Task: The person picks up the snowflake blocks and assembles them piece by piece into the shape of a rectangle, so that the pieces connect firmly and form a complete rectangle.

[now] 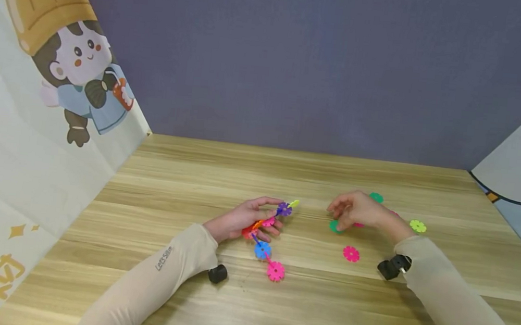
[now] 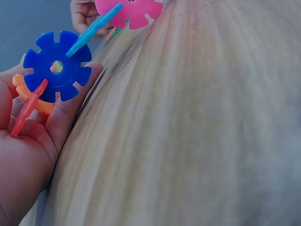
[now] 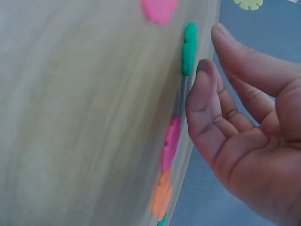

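My left hand point(image 1: 252, 215) holds a chain of slotted plastic flower discs between thumb and fingers. A purple disc point(image 1: 285, 209) and a yellow disc point(image 1: 294, 204) extend past the fingertips; a light blue disc point(image 1: 262, 250) and a pink disc point(image 1: 275, 272) hang towards me. In the left wrist view, a dark blue disc point(image 2: 42, 56) of the chain is in front of the palm. My right hand point(image 1: 363, 210) hovers over loose discs, its fingers bent and thumb apart, nothing visible between them. Closest to its fingertips is a green disc point(image 3: 189, 49) on the table.
Around the right hand lie a pink disc point(image 1: 351, 254), another green disc point(image 1: 376, 198) and a yellow-green disc point(image 1: 417, 226). An orange disc point(image 3: 162, 195) shows in the right wrist view. Behind the wooden table point(image 1: 174, 175) stands a dark grey-blue panel point(image 1: 297, 72).
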A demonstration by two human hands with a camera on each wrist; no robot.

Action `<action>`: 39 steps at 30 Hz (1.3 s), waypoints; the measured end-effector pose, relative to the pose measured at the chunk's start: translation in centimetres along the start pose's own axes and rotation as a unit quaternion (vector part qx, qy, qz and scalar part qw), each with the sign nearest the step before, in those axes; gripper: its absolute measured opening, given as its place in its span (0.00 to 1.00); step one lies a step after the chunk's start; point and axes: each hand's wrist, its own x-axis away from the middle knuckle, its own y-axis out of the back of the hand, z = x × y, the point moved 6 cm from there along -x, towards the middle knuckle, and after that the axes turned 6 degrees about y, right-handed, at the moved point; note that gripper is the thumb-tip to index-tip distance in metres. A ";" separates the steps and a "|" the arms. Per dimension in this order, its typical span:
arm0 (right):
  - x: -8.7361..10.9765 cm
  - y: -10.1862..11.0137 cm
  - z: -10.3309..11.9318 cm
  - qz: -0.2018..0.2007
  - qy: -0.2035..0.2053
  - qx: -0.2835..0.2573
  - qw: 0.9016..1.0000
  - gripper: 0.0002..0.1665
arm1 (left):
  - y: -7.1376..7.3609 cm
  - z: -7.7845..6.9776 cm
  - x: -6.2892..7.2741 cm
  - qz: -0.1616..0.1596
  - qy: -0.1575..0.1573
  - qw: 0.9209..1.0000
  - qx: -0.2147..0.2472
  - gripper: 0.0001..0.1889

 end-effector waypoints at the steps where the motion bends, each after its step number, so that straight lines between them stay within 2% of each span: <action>1: 0.0 0.0 -0.1 0.001 0.000 0.004 1.000 0.28 | 0.0 0.0 0.0 0.001 0.000 1.000 0.000 0.26; 6: -0.2 -0.1 -0.4 0.010 0.000 0.038 0.999 0.28 | 0.0 0.0 0.0 0.001 -0.005 1.000 -0.001 0.25; 13: -0.3 -0.6 0.1 0.012 0.002 0.116 0.993 0.24 | -0.1 0.1 0.1 0.003 -0.005 1.000 -0.001 0.25; 20: 0.3 -1.1 0.7 0.006 -0.009 0.141 0.990 0.19 | -0.3 0.3 0.5 0.012 -0.001 1.000 0.000 0.25; 25: 0.7 -1.1 1.0 -0.014 -0.018 0.164 0.986 0.16 | -0.4 0.3 0.7 0.012 -0.002 1.000 -0.001 0.25; 34: 0.1 -0.2 0.7 -0.036 -0.009 0.178 0.983 0.11 | -0.5 0.2 0.2 0.008 -0.004 1.000 0.005 0.25; 39: 0.0 0.0 0.5 -0.052 -0.045 0.127 0.990 0.11 | -0.6 0.1 0.0 0.008 -0.008 1.000 0.004 0.25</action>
